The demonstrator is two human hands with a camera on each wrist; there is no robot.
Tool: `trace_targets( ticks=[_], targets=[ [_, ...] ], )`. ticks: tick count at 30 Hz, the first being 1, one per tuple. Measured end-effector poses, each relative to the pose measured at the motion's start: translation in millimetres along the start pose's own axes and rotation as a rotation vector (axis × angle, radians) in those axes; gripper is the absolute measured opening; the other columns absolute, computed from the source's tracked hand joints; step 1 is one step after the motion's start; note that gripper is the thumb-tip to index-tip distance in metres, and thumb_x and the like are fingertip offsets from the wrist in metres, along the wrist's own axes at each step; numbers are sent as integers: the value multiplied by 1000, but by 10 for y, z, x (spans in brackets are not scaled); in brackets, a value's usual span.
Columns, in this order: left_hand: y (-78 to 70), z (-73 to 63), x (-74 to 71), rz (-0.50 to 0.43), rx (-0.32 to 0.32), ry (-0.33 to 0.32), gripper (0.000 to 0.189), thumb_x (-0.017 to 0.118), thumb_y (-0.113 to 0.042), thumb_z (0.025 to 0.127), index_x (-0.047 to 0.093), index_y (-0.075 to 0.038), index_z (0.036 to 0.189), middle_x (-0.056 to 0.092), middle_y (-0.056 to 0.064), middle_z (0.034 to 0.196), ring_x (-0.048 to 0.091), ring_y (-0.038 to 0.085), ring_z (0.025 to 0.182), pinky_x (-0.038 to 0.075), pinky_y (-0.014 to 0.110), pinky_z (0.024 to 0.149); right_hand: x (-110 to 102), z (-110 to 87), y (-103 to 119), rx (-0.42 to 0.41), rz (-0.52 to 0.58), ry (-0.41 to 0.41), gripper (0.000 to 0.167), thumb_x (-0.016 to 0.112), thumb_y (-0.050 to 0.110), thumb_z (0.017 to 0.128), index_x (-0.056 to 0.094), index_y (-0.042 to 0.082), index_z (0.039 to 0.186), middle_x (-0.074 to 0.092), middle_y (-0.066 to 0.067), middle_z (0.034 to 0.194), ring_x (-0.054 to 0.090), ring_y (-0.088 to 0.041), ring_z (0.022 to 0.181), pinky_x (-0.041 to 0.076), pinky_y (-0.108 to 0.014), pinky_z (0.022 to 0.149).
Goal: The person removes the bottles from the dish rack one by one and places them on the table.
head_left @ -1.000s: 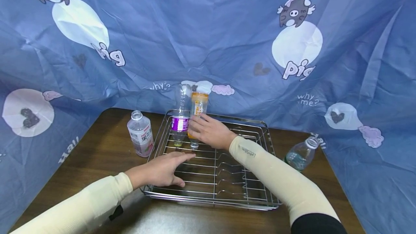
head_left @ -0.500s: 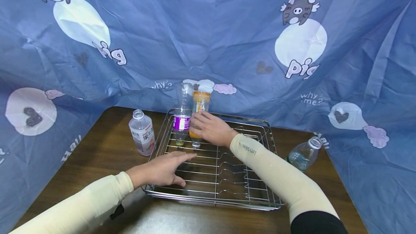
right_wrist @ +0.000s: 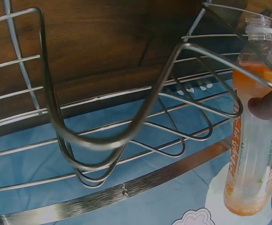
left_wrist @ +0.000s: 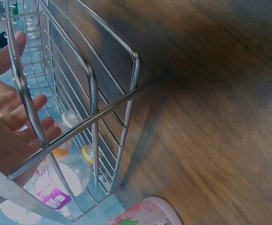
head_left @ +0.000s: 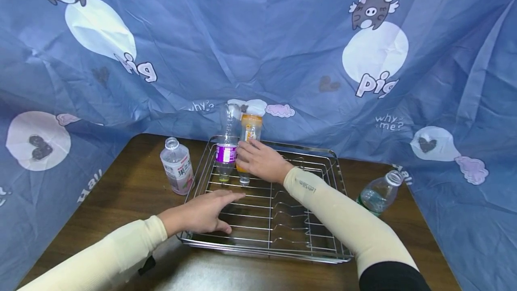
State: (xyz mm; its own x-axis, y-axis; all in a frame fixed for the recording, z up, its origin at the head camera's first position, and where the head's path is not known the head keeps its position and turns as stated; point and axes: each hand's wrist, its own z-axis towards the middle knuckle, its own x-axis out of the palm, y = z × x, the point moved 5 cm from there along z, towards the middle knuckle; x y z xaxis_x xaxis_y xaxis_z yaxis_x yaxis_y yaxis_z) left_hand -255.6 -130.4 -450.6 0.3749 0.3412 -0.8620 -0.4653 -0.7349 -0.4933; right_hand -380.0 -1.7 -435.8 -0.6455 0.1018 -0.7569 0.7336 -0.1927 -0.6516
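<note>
In the head view my right hand (head_left: 264,161) lies over an orange-labelled plastic bottle (head_left: 252,123), which stands neck-down at the back of a wire dish rack (head_left: 266,251). The right wrist view shows a thumb and finger against the sides of this bottle (right_wrist: 250,154). Beside it, on the left, a clear bottle with a purple label (head_left: 225,153) also leans neck-down in the rack. My left hand (head_left: 202,212) is held over the rack's left side with fingers extended and thumb apart, nothing in it. In the left wrist view its fingers show behind the rack's rim wires.
A pink-labelled bottle (head_left: 177,168) stands uncapped on the wooden table (head_left: 133,169), left of the rack. To the right stands a clear, greenish-based bottle (head_left: 378,194), partly behind my right forearm. A blue patterned cloth (head_left: 258,48) hangs behind the table.
The view has shifted slightly. My right hand stays on the orange-labelled bottle and my left hand keeps its place over the rack; the bottles stand as before.
</note>
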Motion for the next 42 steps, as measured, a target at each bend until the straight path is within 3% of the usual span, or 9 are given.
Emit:
trace_targets(
  ticks=[7,22,29,36,42],
  targets=[
    [-29,9,-1,17,-1,-2,85,85,-34,82,42,-19,154,46,20,150,45,37,137,41,57,109,18,-3,-42,25,0,7,42,65,23,99,59,20,140,52,-10,147,34,-32,146,24,-50,121],
    [-39,29,-35,10,5,5,84,85,-33,82,43,-19,154,48,19,149,47,36,136,42,56,109,-1,35,-104,35,-71,60,48,68,22,96,56,23,143,48,-10,149,32,-32,146,19,-56,121],
    [-44,33,-26,10,23,-10,86,86,-32,81,43,-18,154,48,18,149,47,35,135,42,55,109,40,39,-92,61,-96,109,53,69,28,95,53,24,146,46,-9,151,34,-32,144,24,-58,119],
    [-52,11,-67,0,60,-94,94,87,-37,79,38,-15,156,42,18,153,48,39,133,45,57,106,70,16,-118,104,-101,183,70,80,32,84,51,26,147,47,-6,149,37,-29,135,32,-54,111],
    [-28,-3,-123,-35,57,-151,99,86,-40,79,32,-13,158,37,19,157,42,39,139,37,56,113,77,-1,-138,108,-75,139,58,76,33,85,58,25,139,55,-5,141,38,-31,136,19,-65,117]
  ],
)
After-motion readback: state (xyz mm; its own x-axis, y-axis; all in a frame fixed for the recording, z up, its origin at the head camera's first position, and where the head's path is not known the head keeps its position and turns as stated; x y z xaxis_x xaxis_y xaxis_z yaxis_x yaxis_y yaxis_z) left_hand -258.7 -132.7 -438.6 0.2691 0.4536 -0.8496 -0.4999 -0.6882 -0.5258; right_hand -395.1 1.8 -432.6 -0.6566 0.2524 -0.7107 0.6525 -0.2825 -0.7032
